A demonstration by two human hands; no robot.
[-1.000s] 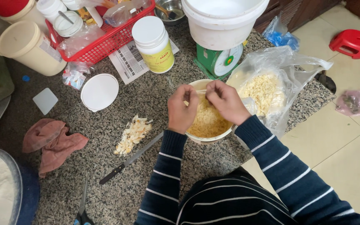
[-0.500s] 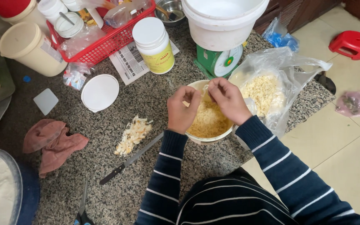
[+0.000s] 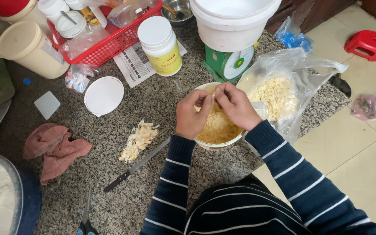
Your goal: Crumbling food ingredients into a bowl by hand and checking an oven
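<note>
My left hand (image 3: 192, 114) and my right hand (image 3: 235, 104) meet above a round cream bowl (image 3: 217, 143) filled with pale yellow shredded bits. Fingertips of both hands pinch a small pale piece between them over the bowl's far rim. A clear plastic bag (image 3: 283, 82) with more of the pale pieces lies open just right of the bowl. A small pile of peelings (image 3: 138, 140) rests on the granite counter to the left, with a black-handled knife (image 3: 133, 167) beside it.
A white bucket (image 3: 233, 21) stands on a green scale (image 3: 229, 63) behind the bowl. A white jar (image 3: 159, 45), round white lid (image 3: 104, 95), red basket (image 3: 105, 39), cream tub (image 3: 29, 48), pink cloth (image 3: 55, 150), scissors (image 3: 85, 217). On the floor, a red stool (image 3: 367, 43).
Both hands have shifted slightly toward the bowl's far rim and drawn closer together, fingertips now joined on a small piece.
</note>
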